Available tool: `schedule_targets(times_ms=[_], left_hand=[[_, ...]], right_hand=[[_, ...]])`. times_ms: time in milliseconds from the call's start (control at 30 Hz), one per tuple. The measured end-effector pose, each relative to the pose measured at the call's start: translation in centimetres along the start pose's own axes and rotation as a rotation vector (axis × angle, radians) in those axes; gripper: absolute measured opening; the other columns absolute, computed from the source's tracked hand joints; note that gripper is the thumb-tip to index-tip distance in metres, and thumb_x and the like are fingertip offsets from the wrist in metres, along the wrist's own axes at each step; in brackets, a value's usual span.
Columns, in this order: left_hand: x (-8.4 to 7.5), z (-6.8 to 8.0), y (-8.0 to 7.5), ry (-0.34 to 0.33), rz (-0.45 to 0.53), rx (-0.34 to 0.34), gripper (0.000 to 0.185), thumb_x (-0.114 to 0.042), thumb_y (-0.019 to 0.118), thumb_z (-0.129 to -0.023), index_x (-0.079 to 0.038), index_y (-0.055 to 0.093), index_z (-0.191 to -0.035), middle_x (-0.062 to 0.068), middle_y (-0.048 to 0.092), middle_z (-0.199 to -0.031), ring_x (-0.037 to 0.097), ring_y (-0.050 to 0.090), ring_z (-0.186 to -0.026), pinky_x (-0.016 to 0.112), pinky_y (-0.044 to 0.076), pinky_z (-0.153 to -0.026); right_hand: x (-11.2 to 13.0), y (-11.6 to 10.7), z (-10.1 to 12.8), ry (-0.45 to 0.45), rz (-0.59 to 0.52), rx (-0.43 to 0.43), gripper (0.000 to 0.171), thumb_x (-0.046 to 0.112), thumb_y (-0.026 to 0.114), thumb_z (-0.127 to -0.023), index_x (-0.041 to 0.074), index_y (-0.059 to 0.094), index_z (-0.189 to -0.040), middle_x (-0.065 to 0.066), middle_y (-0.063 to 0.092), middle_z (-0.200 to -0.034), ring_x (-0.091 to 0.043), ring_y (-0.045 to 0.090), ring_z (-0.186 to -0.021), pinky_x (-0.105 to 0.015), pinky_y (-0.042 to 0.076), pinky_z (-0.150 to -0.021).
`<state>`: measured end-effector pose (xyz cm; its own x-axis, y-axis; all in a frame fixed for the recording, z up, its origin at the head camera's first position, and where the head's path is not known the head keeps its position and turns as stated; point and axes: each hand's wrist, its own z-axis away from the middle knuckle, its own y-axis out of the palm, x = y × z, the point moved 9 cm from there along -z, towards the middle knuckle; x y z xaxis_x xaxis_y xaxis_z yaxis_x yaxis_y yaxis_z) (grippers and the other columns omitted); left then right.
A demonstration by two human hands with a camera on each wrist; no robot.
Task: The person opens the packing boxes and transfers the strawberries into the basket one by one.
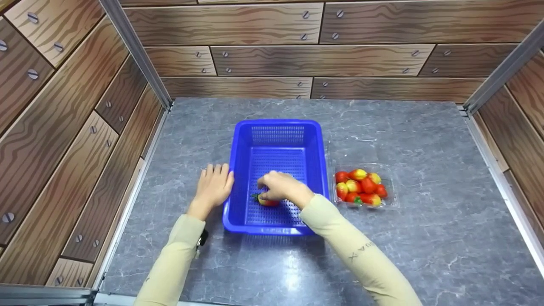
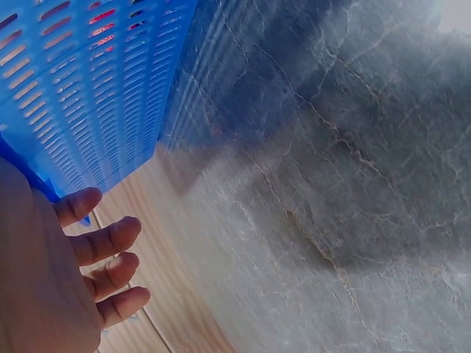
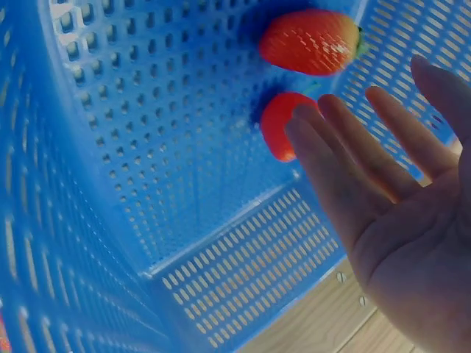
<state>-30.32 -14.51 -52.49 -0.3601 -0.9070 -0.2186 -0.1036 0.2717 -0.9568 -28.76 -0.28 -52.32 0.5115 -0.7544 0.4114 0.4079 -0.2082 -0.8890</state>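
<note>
A blue perforated basket stands on the grey table. My right hand reaches down inside it, over a red and yellow strawberry with green leaves. In the right wrist view its fingers are spread and nearly straight. Two strawberries lie on the basket floor there: a larger strawberry beside the fingers, and a second red strawberry partly hidden behind the fingertips. My left hand rests at the basket's left rim, its fingers loosely bent outside the wall in the left wrist view.
Right of the basket sits a clear plastic box holding several red and yellow strawberries. Wood-patterned panels with metal edge strips enclose the table at the back and sides.
</note>
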Motion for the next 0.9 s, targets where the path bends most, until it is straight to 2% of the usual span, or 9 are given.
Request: schedule_targets(times_ms=[233,500,600,900], left_hand=[[-0.1,0.1,-0.1,0.001,0.007,-0.015,0.029,-0.023,0.038,-0.104,0.002,0.053,-0.108,0.022,0.058,-0.099,0.042,0.049,-0.094,0.051,0.038,-0.081],[-0.1,0.1,-0.3,0.006,0.005,-0.034,0.028,-0.022,0.039,-0.103,0.002,0.053,-0.107,0.023,0.058,-0.098,0.044,0.049,-0.095,0.053,0.039,-0.081],[-0.1,0.0,-0.2,0.007,0.004,-0.029,0.028,-0.022,0.038,-0.104,0.002,0.053,-0.108,0.023,0.057,-0.099,0.044,0.049,-0.096,0.053,0.039,-0.082],[-0.2,0.0,-0.3,0.008,0.005,-0.038,0.028,-0.023,0.039,-0.103,0.002,0.052,-0.104,0.023,0.058,-0.098,0.044,0.049,-0.094,0.053,0.039,-0.081]], right_hand=[[0.3,-1.5,0.9,-0.003,0.001,-0.011,0.025,0.023,0.073,-0.088,0.008,0.072,-0.108,-0.011,0.071,-0.102,-0.03,0.065,-0.096,-0.046,0.052,-0.082],[0.2,-4.1,2.1,-0.016,0.011,-0.094,0.022,0.027,0.073,-0.089,0.013,0.073,-0.106,-0.007,0.071,-0.099,-0.025,0.066,-0.092,-0.045,0.054,-0.077],[0.0,-5.3,2.8,-0.01,0.009,-0.129,0.022,0.028,0.072,-0.09,0.015,0.073,-0.107,-0.004,0.071,-0.099,-0.024,0.066,-0.093,-0.044,0.053,-0.078],[-1.8,-8.5,5.2,-0.001,-0.026,-0.218,0.028,0.027,0.071,-0.09,0.01,0.072,-0.112,-0.008,0.072,-0.104,-0.026,0.067,-0.097,-0.045,0.052,-0.085]])
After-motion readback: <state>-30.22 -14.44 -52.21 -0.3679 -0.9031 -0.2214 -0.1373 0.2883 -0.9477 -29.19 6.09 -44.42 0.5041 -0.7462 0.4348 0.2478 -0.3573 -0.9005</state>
